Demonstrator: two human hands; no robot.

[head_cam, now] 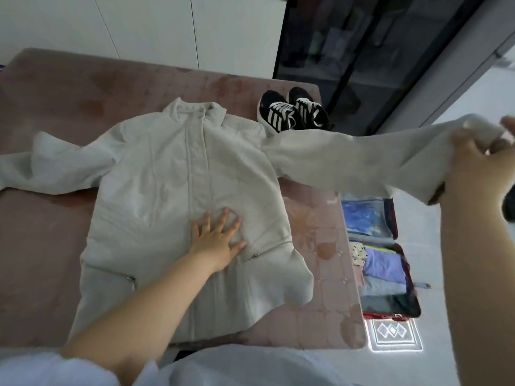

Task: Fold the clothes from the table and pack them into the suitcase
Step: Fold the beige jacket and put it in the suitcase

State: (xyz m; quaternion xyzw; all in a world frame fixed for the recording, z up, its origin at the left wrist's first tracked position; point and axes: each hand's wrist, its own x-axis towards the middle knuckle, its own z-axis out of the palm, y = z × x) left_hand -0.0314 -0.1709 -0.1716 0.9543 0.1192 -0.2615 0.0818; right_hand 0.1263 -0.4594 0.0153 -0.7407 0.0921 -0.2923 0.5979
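Observation:
A pale grey zip jacket (156, 174) lies front up on the pink table (41, 246), collar toward the far side. My left hand (217, 238) presses flat on its lower front, fingers spread. My right hand (473, 160) grips the cuff end of the jacket's right-side sleeve (334, 160) and holds it stretched out past the table edge, above the floor. The other sleeve lies spread toward the table's left edge. An open red suitcase (401, 316) sits on the floor right of the table, with folded clothes (384, 266) in its near half.
A pair of black and white sneakers (292, 110) stands on the table's far right corner. A dark glass cabinet (362, 51) rises behind it. A small patterned mat (393, 334) lies on the floor by the suitcase.

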